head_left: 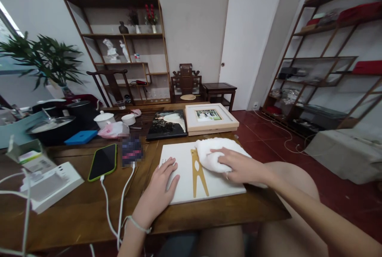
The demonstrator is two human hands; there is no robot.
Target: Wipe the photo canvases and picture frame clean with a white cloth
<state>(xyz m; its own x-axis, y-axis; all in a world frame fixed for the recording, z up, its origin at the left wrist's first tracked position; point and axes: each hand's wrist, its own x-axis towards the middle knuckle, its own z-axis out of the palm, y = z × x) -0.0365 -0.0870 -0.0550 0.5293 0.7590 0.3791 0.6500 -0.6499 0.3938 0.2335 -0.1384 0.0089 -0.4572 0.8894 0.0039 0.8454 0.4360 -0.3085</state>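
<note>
A flat white board (183, 189) lies near the table's front edge. My left hand (161, 183) rests on its left side, palm down with the fingers stretched out. On the board is a flat gold piece with two long legs (195, 177) and an oval gap; whether it lies loose or is part of the surface, I cannot tell. Just right of it, my right hand (238, 165) grips a bunched white cloth (209, 149) and presses it down on the board. The cloth covers the board's upper right part, and some of my right fingers are hidden in its folds.
A framed picture (216, 127) and a dark picture panel (167, 123) lie beyond the board. To the left are a phone (103, 161) on a white cable, an opened white box (56, 185), a blue box (80, 137) and a black pot (53, 127).
</note>
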